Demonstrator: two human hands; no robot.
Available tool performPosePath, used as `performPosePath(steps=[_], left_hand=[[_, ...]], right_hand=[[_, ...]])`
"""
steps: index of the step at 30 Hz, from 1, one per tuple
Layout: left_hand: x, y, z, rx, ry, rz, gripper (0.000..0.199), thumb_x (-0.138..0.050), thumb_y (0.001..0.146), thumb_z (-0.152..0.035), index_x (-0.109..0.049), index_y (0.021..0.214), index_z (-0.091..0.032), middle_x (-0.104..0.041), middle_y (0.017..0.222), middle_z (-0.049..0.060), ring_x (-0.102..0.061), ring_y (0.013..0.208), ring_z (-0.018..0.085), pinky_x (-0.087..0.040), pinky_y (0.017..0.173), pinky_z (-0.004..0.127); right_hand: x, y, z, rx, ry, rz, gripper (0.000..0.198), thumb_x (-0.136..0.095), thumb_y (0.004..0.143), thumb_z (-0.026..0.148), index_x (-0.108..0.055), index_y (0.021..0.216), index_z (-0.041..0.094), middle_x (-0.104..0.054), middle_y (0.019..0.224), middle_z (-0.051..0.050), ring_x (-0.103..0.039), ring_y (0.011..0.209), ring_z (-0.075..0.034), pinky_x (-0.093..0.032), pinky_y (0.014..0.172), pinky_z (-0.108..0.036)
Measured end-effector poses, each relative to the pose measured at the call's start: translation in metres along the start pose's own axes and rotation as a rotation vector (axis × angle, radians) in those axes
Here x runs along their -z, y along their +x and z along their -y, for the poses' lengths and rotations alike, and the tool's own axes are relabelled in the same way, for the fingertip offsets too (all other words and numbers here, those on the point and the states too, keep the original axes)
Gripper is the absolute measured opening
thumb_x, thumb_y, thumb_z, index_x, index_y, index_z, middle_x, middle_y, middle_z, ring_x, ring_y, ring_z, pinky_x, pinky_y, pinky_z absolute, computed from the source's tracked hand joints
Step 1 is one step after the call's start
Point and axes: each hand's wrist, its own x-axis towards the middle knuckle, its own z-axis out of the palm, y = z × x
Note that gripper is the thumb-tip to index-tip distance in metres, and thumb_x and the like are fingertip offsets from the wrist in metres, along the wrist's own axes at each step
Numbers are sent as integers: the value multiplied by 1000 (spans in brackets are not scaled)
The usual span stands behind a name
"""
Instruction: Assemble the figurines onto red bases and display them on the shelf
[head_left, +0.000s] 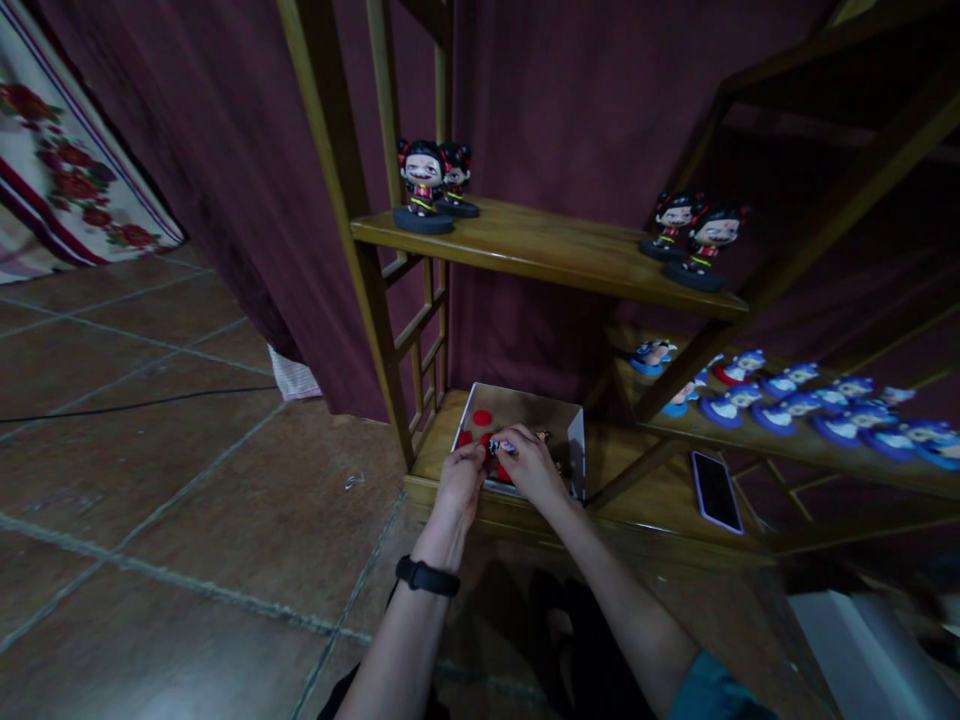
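Observation:
A small figurine (498,447) with dark and white parts is held between my two hands over an open cardboard box (577,448). My left hand (460,480) pinches a red round base (485,441) at the figurine's left end. From the right, the fingers of my right hand (531,468) close on the figurine's body. Whether figurine and base are joined cannot be made out. Inside the box lie loose red discs (481,418), and more small figurine parts (543,436) show partly behind my right hand.
On the upper shelf (540,235) stand black-haired figurines (422,185) in pairs at both ends. Several blue-and-white figurines (787,410) crowd the lower right shelf. A phone (716,492) lies on the bottom board. Wooden posts (375,340) frame the box; a black cable (142,403) crosses the floor.

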Motion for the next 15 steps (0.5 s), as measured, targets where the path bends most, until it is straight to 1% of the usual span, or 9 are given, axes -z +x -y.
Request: performPosePath(steps=[5,9,15], left_hand=[[-1,-1,5,-22,-4,-25,15,-72,59,-17,-63,68,-9,-64,67,6,-60,64,15,-49,66,28],[1,1,6,-27,-16,-40,14,-72,58,-16,-61,64,-9,-63,62,4,-59,61,14,-50,67,30],[7,1,4,23,-2,-53,9,-69,62,-13,-61,66,-9,-63,62,5,-59,58,13,-51,65,30]], right_hand=[[5,1,-1,-6,11,22,21,-47,77,14,-60,91,24,-56,92,-2,-54,86,-16,-39,81,-29],[7,2,-2,18,4,58,20,-47,78,15,-60,92,24,-56,91,-2,-53,85,-16,-39,79,-28],[5,-1,1,76,-63,93,25,-43,81,14,-55,100,24,-55,97,-4,-51,90,-17,-38,82,-30]])
